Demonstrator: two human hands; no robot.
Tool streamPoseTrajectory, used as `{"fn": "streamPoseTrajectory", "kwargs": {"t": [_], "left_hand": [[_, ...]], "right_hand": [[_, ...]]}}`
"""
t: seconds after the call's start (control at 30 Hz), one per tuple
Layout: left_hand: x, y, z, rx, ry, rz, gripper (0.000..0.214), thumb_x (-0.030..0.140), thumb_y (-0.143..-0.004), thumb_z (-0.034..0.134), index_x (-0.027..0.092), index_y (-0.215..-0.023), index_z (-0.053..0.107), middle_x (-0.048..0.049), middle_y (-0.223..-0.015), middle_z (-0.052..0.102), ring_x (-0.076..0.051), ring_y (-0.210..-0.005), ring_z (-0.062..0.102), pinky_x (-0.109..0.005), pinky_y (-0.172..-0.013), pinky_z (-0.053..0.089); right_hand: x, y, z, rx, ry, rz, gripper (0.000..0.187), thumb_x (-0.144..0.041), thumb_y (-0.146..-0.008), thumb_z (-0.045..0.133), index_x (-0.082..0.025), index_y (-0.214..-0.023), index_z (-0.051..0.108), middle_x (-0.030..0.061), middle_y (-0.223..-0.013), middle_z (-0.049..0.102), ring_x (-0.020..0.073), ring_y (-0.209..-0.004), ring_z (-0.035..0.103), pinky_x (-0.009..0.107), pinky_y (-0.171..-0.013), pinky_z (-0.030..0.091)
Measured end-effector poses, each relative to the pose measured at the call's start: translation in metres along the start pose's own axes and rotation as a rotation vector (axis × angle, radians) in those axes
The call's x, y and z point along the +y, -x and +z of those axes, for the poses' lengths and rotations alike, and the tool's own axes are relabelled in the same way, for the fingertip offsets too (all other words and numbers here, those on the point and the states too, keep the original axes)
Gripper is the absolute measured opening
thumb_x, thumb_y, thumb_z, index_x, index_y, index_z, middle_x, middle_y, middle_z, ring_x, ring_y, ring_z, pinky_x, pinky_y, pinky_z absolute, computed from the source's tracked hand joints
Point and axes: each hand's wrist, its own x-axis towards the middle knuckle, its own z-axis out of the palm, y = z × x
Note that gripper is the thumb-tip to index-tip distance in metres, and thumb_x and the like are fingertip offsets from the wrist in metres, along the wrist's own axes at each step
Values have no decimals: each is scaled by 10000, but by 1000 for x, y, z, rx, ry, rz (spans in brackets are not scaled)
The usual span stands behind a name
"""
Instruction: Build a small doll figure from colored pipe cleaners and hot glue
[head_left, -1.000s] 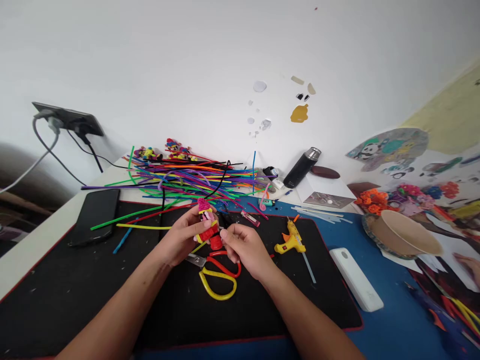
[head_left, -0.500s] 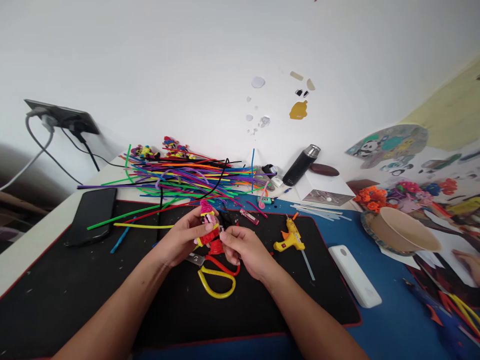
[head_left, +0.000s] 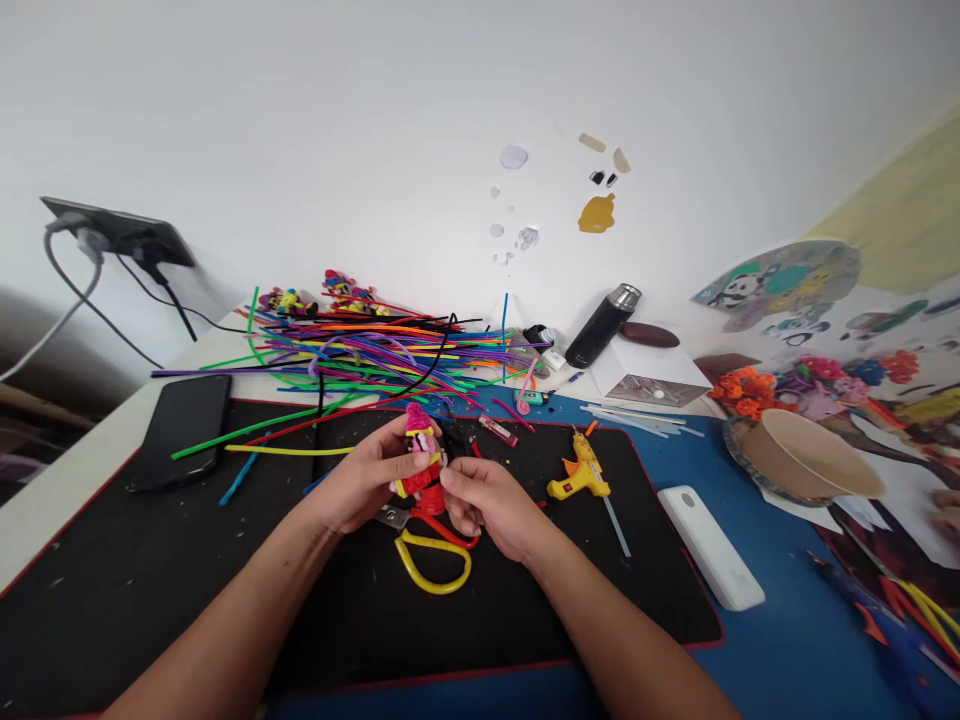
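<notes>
A small pipe-cleaner figure (head_left: 420,455), pink on top with yellow and red below, is held upright over the black mat (head_left: 150,580). My left hand (head_left: 364,480) grips its body from the left. My right hand (head_left: 484,500) pinches its red lower part from the right. Directly under my hands lie scissors (head_left: 435,555) with yellow and red handles. A big heap of coloured pipe cleaners (head_left: 360,355) covers the desk just behind the figure.
A yellow glue gun (head_left: 581,475) lies right of my hands, with a white oblong case (head_left: 709,547) further right. A black phone (head_left: 180,430) sits at the mat's left. A black flask (head_left: 602,326), a paper bowl (head_left: 806,455) and orange craft flowers (head_left: 742,395) stand at the right.
My right hand has closed in on the figure's red base and both hands now pinch it together. The view has shifted slightly; nothing else on the desk moved.
</notes>
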Motion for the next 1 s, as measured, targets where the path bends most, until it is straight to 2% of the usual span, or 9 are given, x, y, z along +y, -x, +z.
{"fn": "streamPoseTrajectory", "kwargs": {"t": [0.2, 0.3, 0.4, 0.57, 0.77, 1.0], "left_hand": [[0, 0, -1, 6, 5, -4, 380, 333, -715, 967, 180, -994, 760, -33, -873, 699, -153, -737, 646, -243, -662, 534], [0, -2, -1, 63, 29, 8, 395, 323, -698, 979, 176, -994, 763, -30, -852, 705, -141, -702, 639, -229, -633, 526], [1, -4, 0, 158, 88, 56, 406, 327, -670, 999, 174, -961, 761, -11, -810, 686, -121, -664, 621, -210, -595, 513], [3, -7, 1, 224, 131, 112, 392, 318, -665, 1004, 164, -925, 753, -11, -807, 685, -120, -646, 605, -220, -550, 517], [3, -7, 1, 240, 147, 150, 380, 294, -672, 1007, 157, -909, 743, 2, -800, 685, -114, -666, 620, -211, -567, 520], [7, -5, -2, 217, 233, 160, 376, 358, -705, 991, 174, -947, 770, -29, -905, 736, -155, -739, 668, -291, -670, 620]], "right_hand": [[3, -1, 0, -16, -9, -4, 527, -623, -803, 851, -196, -740, 548, -73, -557, 539, 51, -399, 400, 232, -408, 204], [2, -3, 1, 67, 16, -72, 519, -643, -809, 832, -195, -779, 571, -79, -545, 521, 55, -398, 384, 231, -408, 185], [0, -3, 1, 156, 71, -158, 528, -684, -826, 789, -187, -890, 624, -79, -556, 530, 63, -408, 378, 230, -419, 176], [-3, -5, 6, 164, 190, -242, 530, -661, -855, 767, -186, -1061, 655, -89, -574, 530, 73, -425, 381, 236, -444, 225], [-2, -15, 16, 180, 221, -281, 469, -627, -850, 780, -188, -958, 655, -78, -593, 551, 69, -422, 386, 242, -444, 251], [-4, -23, 14, 144, 14, -209, 468, -599, -820, 831, -183, -928, 647, -81, -555, 538, 62, -392, 377, 230, -405, 159]]}}
